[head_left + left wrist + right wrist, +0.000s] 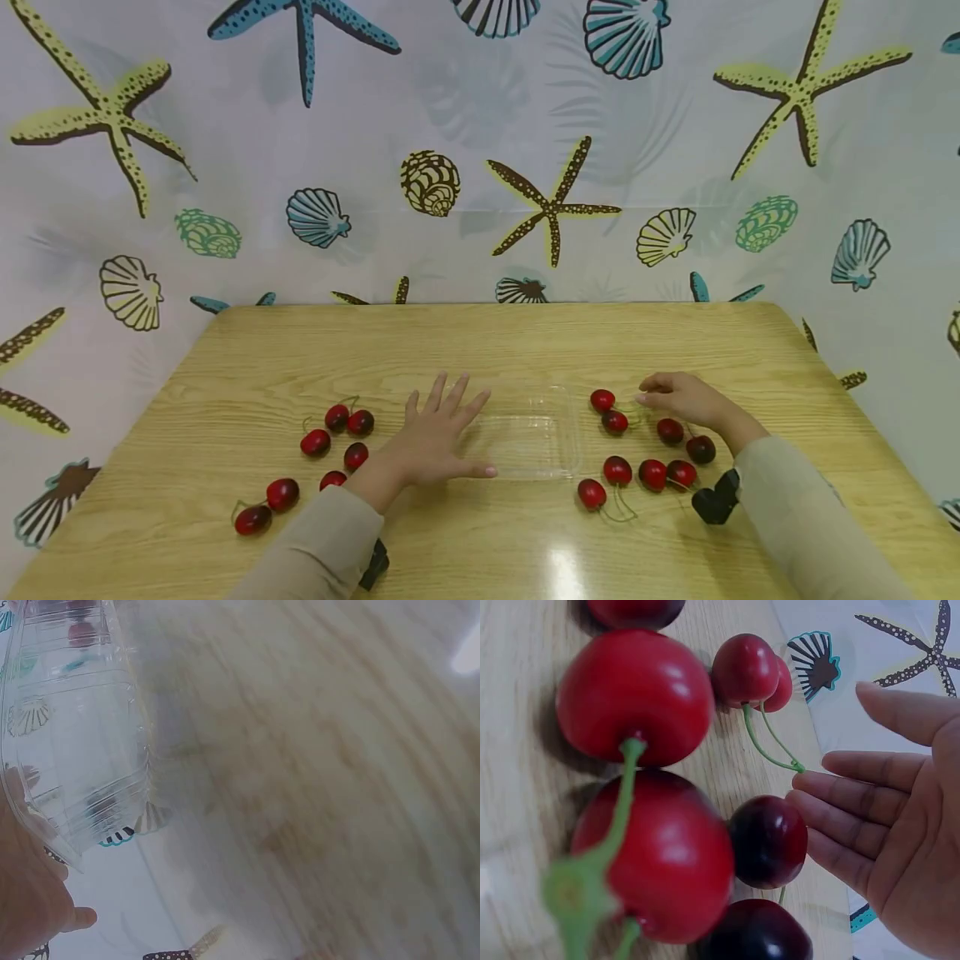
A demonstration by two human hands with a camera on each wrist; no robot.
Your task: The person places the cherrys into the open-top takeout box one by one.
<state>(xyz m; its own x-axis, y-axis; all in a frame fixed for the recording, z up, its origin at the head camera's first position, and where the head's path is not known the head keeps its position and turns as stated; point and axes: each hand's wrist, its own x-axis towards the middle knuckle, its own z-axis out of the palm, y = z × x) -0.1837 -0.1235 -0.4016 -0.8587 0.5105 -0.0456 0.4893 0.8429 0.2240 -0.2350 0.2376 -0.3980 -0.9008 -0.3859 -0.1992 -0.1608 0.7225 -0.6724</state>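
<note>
A see-through plastic box (576,433) lies near the middle of the table. My left hand (431,442) is spread wide over its left side, with the thumb pointing right along the front. In the left wrist view, the fingers of that hand are at the edge of the box (82,724). Beyond the box to the right is a pair of red cherries (602,401) joined by green stems. My right hand (686,402) reaches in beside them, fingers extended and thumb apart. In the right wrist view, its fingertips are right at the joined stem end (799,766), pinching nothing.
Several more cherries (652,475) in stemmed pairs lie in front of the right hand. Another group of cherries (316,442) is spread to the left, partly behind the left forearm. A patterned cloth (360,150) hangs behind the wooden table (480,342).
</note>
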